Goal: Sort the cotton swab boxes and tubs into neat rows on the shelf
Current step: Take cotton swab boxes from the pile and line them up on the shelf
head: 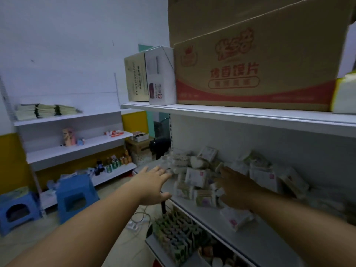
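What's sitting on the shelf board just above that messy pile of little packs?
A large brown carton, a white box, a beige box and a yellow-edged pack. Whatever stands behind them is hidden.

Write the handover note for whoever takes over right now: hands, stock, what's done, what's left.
Left hand: open, holding nothing, reaching toward the heap's left end.
Right hand: open over the heap's middle; blurred, so contact is unclear.
Swab packs: a jumbled heap on the middle shelf; one box lies apart near the front edge.
Done: no rows formed yet.
Left: sort all boxes and tubs into rows.
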